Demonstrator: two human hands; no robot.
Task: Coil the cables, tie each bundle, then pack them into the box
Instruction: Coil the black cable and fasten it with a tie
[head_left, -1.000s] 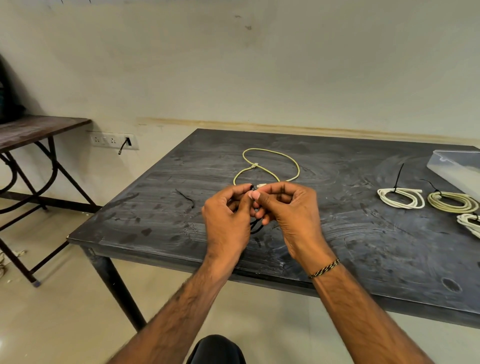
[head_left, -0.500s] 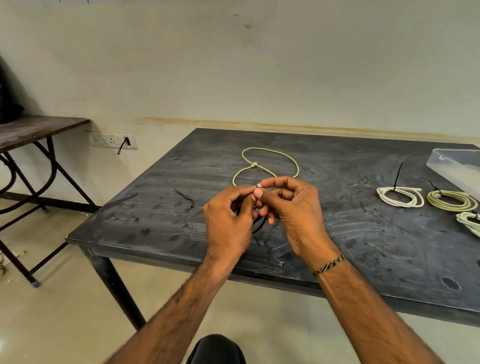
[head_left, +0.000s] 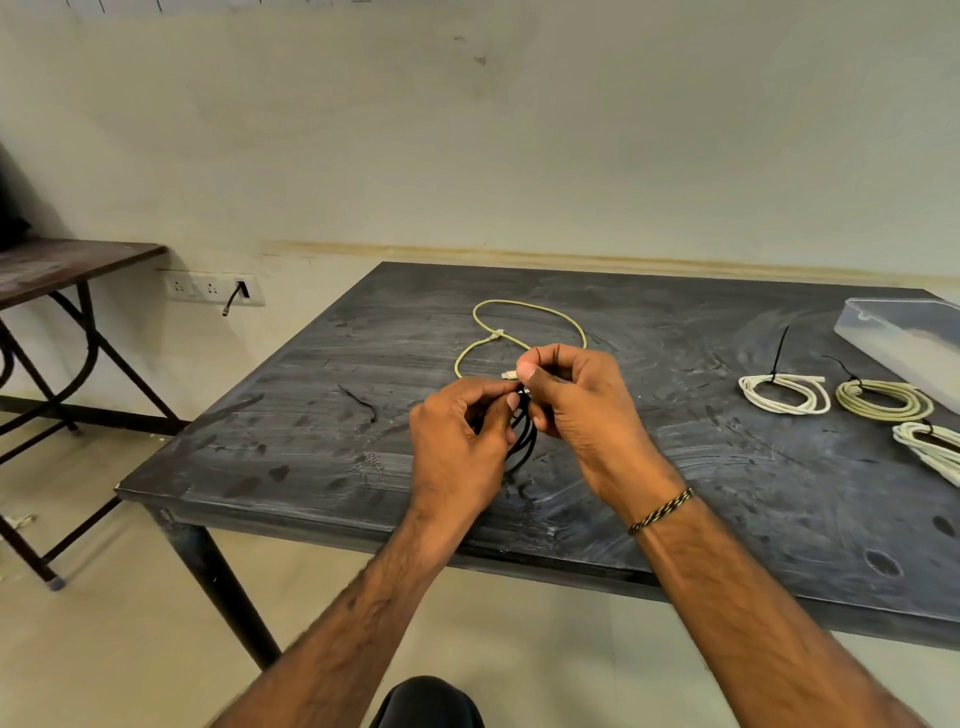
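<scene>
I see loose black tie (head_left: 358, 402) on tabletop (head_left: 727, 499) | left hand (head_left: 457, 447) grip pinching black cable coil (head_left: 522, 436) above tabletop | right hand (head_left: 582, 410) grip pinching same coil | three tied bundles (head_left: 784, 395) beside box (head_left: 904, 343).

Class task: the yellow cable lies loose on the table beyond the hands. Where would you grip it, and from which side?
Probably at the yellow cable's far arc, pinched from above. It lies flat on the table in an open loop, clear of both hands there, with bare table either side.
</scene>
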